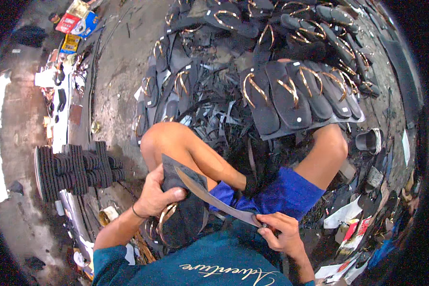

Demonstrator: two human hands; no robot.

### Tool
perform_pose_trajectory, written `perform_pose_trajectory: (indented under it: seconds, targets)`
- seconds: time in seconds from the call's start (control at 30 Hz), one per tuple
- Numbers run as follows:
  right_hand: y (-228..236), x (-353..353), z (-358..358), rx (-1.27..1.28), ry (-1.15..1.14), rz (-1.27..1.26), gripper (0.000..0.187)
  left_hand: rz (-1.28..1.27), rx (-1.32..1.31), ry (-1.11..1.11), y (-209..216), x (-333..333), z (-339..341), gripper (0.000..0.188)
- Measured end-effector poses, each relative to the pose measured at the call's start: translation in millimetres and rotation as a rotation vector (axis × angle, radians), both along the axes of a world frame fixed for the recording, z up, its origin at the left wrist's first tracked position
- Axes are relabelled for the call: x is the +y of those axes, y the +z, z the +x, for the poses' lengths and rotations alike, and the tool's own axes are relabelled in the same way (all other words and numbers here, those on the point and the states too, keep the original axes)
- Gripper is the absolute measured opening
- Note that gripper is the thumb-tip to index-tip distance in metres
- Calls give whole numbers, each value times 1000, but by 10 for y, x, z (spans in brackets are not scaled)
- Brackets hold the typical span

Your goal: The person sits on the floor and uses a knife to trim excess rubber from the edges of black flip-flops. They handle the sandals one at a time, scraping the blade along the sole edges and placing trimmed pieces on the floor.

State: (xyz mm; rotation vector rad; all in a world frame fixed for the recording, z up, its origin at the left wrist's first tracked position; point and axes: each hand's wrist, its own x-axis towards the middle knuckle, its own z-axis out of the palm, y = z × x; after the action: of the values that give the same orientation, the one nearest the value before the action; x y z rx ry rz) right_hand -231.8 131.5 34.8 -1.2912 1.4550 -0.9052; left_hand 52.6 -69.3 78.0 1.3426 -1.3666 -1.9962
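My left hand [153,194] is wrapped round the toe or heel end of a black flip-flop [186,224], thumb on its near side; which end cannot be told. Gold straps hang from the flip-flop below my fingers, and rough dark sole material stands up past them. In my right hand [282,232] is the handle of a long knife [224,206], mostly hidden by the fingers. Its wide curved blade slants up and left across my lap, and the tip end lies against the sole's edge beside my left hand.
Black flip-flops with gold straps [290,95] lie in rows ahead on the right, with others [181,83] at left. Dark offcuts [224,119] are heaped between my legs. Ridged black sole pieces [76,167] are stacked at left. Scraps and paper [343,214] litter the right side.
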Motion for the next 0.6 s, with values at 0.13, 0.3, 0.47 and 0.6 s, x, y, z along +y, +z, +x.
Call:
perform_pose_trajectory:
  seconds: [0.13, 0.3, 0.47, 0.6]
  targets:
    - [201, -140, -119, 62, 26, 47, 33, -66, -14, -222, 60, -15, -104, 49]
    - [427, -501, -179, 53, 125, 9, 30, 9, -12, -277, 239, 113, -350, 34]
    - [481, -827, -105, -103, 122, -46, 27, 79, -10, -408, 242, 155, -459, 41]
    - [381, -1032, -26, -269, 139, -134, 43, 50, -99, -541, 384, 3, -503, 49]
